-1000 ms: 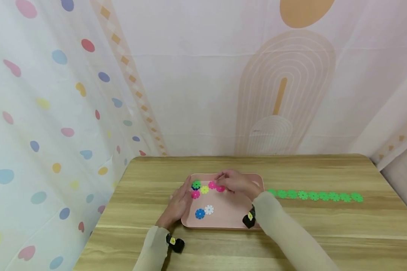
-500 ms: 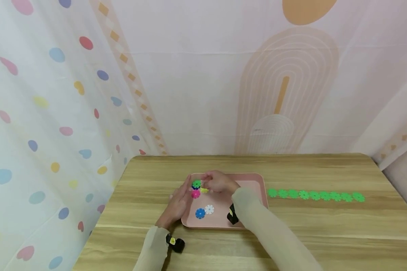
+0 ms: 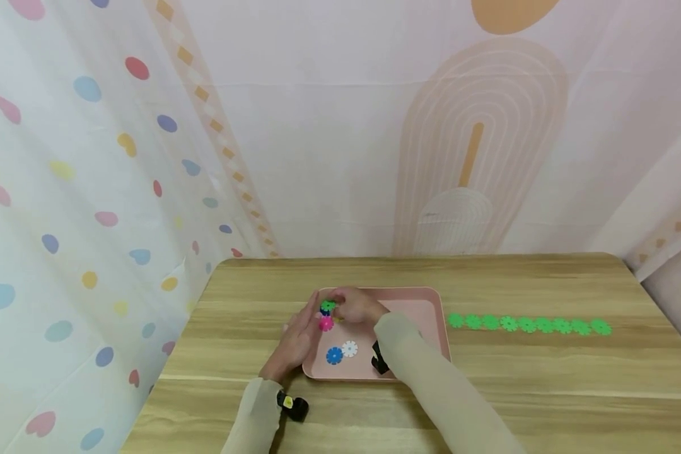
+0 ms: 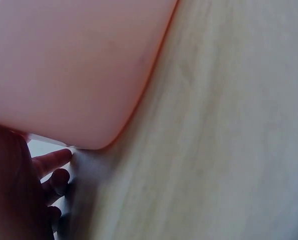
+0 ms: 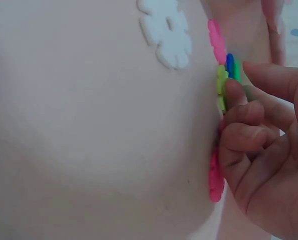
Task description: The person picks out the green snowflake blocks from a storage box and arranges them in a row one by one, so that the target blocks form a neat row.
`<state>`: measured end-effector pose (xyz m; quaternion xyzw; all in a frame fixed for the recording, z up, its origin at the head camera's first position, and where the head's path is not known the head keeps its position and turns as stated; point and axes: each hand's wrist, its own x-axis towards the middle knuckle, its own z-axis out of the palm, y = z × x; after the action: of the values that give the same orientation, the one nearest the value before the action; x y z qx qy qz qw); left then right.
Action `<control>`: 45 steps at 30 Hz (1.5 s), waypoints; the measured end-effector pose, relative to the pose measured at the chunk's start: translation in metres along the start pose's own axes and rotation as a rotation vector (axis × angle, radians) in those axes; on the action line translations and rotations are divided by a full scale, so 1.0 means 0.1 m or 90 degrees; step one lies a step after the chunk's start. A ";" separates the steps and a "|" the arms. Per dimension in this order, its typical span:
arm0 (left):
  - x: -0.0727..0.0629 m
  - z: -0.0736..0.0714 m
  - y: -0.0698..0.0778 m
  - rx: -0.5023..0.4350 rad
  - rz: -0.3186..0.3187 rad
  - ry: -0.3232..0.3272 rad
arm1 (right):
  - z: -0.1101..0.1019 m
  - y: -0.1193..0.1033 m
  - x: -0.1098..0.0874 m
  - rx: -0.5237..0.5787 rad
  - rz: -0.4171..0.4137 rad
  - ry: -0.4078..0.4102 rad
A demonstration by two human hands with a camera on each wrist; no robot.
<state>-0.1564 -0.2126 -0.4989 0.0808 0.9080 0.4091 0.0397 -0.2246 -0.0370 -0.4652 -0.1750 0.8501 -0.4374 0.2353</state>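
My left hand (image 3: 296,340) lies along the left side of a pink tray (image 3: 417,306), fingers extended against its rim. In the left wrist view its fingertips (image 4: 62,156) sit beside the tray's corner. Over the tray's back left, my right hand (image 3: 356,305) reaches to a green notched disc (image 3: 328,305), thumb and index finger apart right at it. That disc lies over a dark blue disc (image 5: 230,65). Next to them are a pink disc (image 3: 326,323) and a yellow disc (image 5: 220,82); another pink disc (image 5: 217,180) lies below my curled fingers.
A blue disc (image 3: 334,355) and a white disc (image 3: 349,349) lie nearer the tray's front. Right of the tray, a row of several green discs (image 3: 526,325) stretches across the wooden table (image 3: 545,384). A patterned curtain (image 3: 329,157) hangs behind the table.
My right hand has moved left across the tray, from the pink discs past the yellow one to the green disc. The left hand has stayed at the tray's left side.
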 end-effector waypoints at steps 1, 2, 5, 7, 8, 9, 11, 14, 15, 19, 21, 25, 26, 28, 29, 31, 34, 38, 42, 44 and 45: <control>0.00 0.00 0.00 -0.001 0.002 0.002 | 0.01 0.00 0.01 -0.004 -0.002 0.005; 0.00 0.00 0.01 0.000 0.001 0.001 | 0.01 0.00 0.01 -0.008 -0.002 0.010; 0.00 0.00 0.01 0.004 0.000 0.001 | 0.02 0.00 0.01 -0.022 -0.001 0.022; 0.00 0.00 0.01 0.003 -0.003 0.000 | 0.03 0.01 0.01 -0.026 -0.005 0.028; 0.00 0.00 0.01 0.002 -0.005 -0.001 | 0.03 0.01 0.01 -0.026 -0.008 0.030; 0.00 0.00 0.01 0.000 -0.006 -0.002 | 0.04 0.01 0.01 -0.023 -0.012 0.032; 0.00 -0.01 0.00 -0.001 -0.006 -0.003 | 0.04 0.01 0.00 -0.015 -0.021 0.034; 0.00 -0.01 -0.01 0.003 -0.006 -0.003 | 0.05 0.01 0.01 -0.019 -0.035 0.036; 0.00 -0.01 -0.01 0.009 -0.006 -0.002 | 0.06 0.01 0.02 -0.024 -0.038 0.036; 0.00 -0.02 -0.02 0.029 -0.003 0.003 | 0.08 0.00 0.03 -0.062 -0.049 0.035; 0.01 -0.02 -0.02 0.032 -0.001 0.004 | 0.08 -0.01 0.03 -0.070 -0.050 0.032; 0.00 -0.02 -0.02 0.030 0.000 0.005 | 0.08 -0.03 -0.01 -0.076 -0.051 0.029; -0.01 -0.02 -0.02 0.030 0.000 0.006 | 0.08 -0.04 -0.02 -0.076 -0.052 0.028; -0.01 -0.02 -0.02 0.032 0.004 0.009 | 0.09 -0.04 -0.03 -0.073 -0.055 0.026; -0.01 -0.02 -0.02 0.030 0.007 0.009 | 0.09 -0.04 -0.04 -0.073 -0.059 0.026; -0.01 -0.02 -0.02 0.029 0.012 0.008 | 0.08 -0.04 -0.05 -0.060 -0.059 0.023; 0.00 -0.02 -0.02 0.021 0.012 0.000 | 0.06 -0.03 -0.06 -0.038 -0.059 0.017; 0.00 -0.01 -0.02 0.019 0.001 -0.002 | -0.01 -0.02 -0.11 -0.023 -0.057 0.003; -0.01 -0.01 -0.01 0.015 -0.009 0.004 | -0.11 -0.01 -0.16 -0.035 -0.058 -0.011; -0.01 -0.01 0.00 0.014 -0.015 0.006 | -0.18 0.00 -0.20 -0.023 -0.060 -0.018; -0.01 -0.01 0.00 0.017 -0.017 0.008 | -0.22 0.00 -0.22 -0.021 -0.063 -0.019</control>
<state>-0.1556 -0.2136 -0.4982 0.0668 0.9146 0.3969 0.0383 -0.2187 -0.0116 -0.4488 -0.2273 0.8440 -0.4314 0.2235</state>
